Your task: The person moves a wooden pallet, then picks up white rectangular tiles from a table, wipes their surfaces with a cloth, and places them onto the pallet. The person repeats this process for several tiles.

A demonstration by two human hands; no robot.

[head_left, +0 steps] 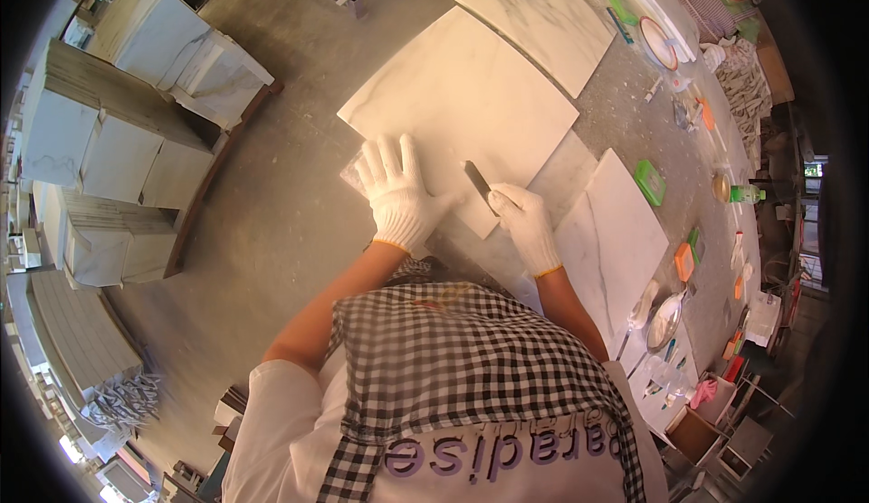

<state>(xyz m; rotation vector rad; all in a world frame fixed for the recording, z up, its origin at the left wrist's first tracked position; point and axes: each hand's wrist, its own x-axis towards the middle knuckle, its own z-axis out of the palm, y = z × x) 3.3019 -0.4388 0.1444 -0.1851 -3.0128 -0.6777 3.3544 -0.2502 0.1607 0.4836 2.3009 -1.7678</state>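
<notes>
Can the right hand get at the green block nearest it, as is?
Probably: between the right hand and the green block I see only low, flat pieces like the pale slab. Its grip isn't free, though: it holds a dark bar.

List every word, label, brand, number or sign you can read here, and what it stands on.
White shirt: purple lettering, upside down in view; large enough to read, but I don't copy printed words.
Green bottle at the right: any marking is too small to read.
Veined white slab and dark bar: no lettering visible.
</notes>
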